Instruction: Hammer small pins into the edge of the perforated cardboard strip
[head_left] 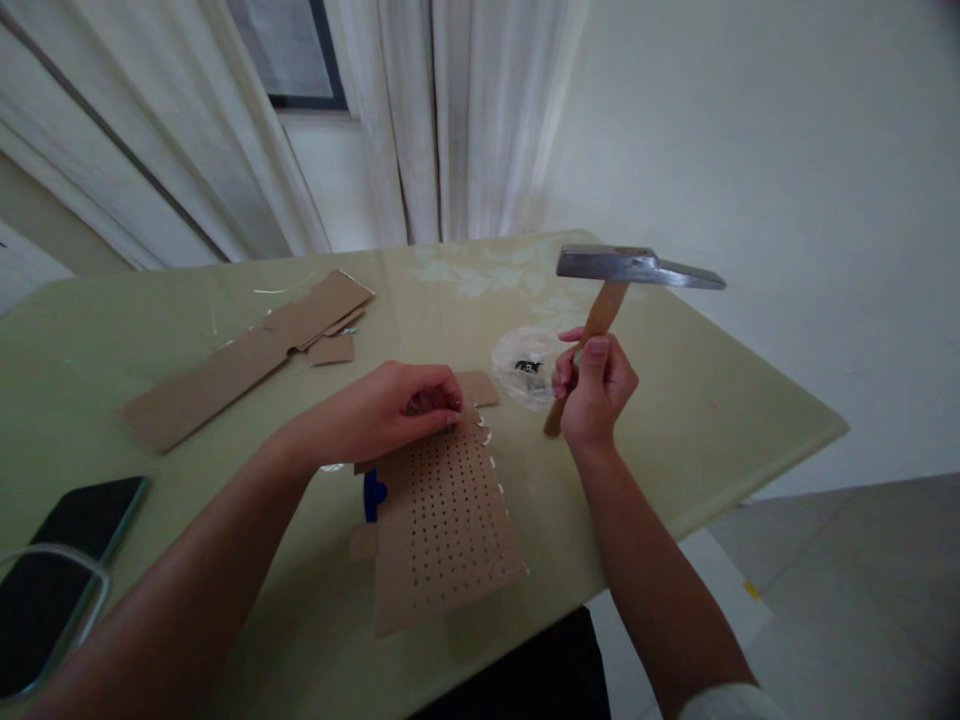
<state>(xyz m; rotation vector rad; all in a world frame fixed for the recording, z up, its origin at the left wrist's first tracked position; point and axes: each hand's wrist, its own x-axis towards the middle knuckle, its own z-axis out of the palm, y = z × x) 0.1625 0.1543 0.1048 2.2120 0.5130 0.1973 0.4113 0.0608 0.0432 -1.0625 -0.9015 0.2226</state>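
Observation:
My right hand (600,390) is wrapped round the wooden handle of a hammer (607,300), held raised above the table with its steel head up. My left hand (397,405) is closed in a pinch at the far end of a piece of cardboard (457,520). Whatever small thing its fingertips may hold is too small to make out. Rows of small dark holes or dots cover the cardboard, and its right edge is ragged and white. A blue clip (373,495) sits at its left edge. Between the hands, a clear plastic dish (517,395) holds small black pieces.
Long cardboard strips (232,365) lie at the back left of the pale table (645,470). A dark phone or tablet (82,540) with a white cable (97,590) across it is at the left edge. Curtains (495,120) hang behind the table, with a wall at the right.

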